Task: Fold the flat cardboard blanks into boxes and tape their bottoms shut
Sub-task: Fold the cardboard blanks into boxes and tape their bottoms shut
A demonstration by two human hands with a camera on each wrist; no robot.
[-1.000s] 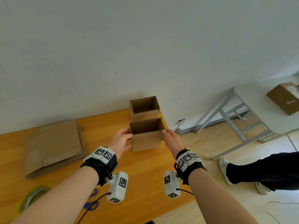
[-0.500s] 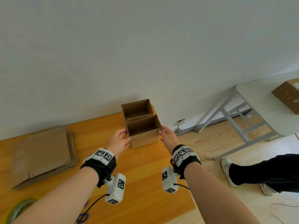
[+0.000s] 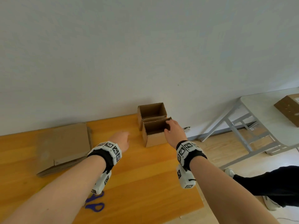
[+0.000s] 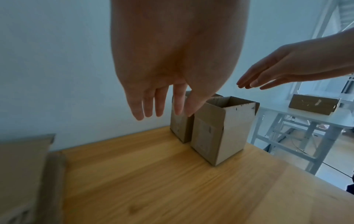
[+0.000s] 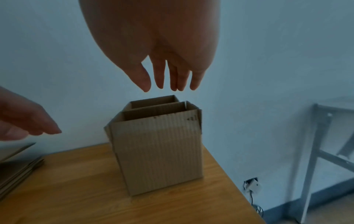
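Two open-topped cardboard boxes stand upright at the back right corner of the wooden table (image 3: pixel 145 175). The near box (image 3: pixel 155 136) touches the far box (image 3: pixel 152 110), which is against the wall. My right hand (image 3: pixel 171 130) hovers just above the near box (image 5: pixel 159 151) with straight fingers (image 5: pixel 168 75), holding nothing. To the left of the boxes my left hand (image 3: pixel 122 139) hangs open above the table, its fingers (image 4: pixel 159 104) straight and clear of the near box (image 4: pixel 224 130). A stack of flat cardboard blanks (image 3: pixel 64 146) lies at the left.
Blue scissors (image 3: pixel 95 202) lie near the table's front edge under my left forearm. The table's right edge runs just beside the boxes. A white folding table (image 3: pixel 262 113) with a brown box (image 3: pixel 288 107) stands at the right. A person's leg (image 3: pixel 267 183) is on the floor there.
Both hands let go of the near box, which now stands against the far box. My left hand drew back to the left; my right hand rose above the box.
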